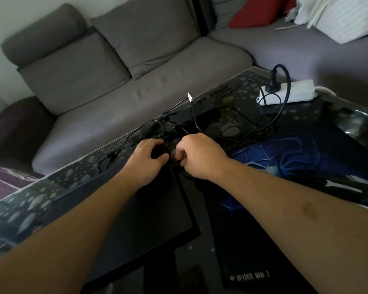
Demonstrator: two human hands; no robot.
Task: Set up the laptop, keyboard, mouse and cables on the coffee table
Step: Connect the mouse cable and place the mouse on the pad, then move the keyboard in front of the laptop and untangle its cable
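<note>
Tangled black cables point(191, 122) lay on the tabletop point(238, 98) beyond a closed black laptop point(136, 209). Left hand point(146, 160), fingers curled, gripped a dark object at the laptop's far corner; right hand point(200, 158), fingers closed, pinched a cable. A white power strip point(295, 92) held one black plug point(273, 83).

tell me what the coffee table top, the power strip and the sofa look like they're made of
Coffee table top: probably glass or gloss lacquer, dark with a printed grey spot pattern; it mirrors light sharply.
Power strip: white moulded plastic, smooth and matte, hard-edged.
Sofa: woven grey fabric over soft padding; it shows creases, seams and no shine.
</note>
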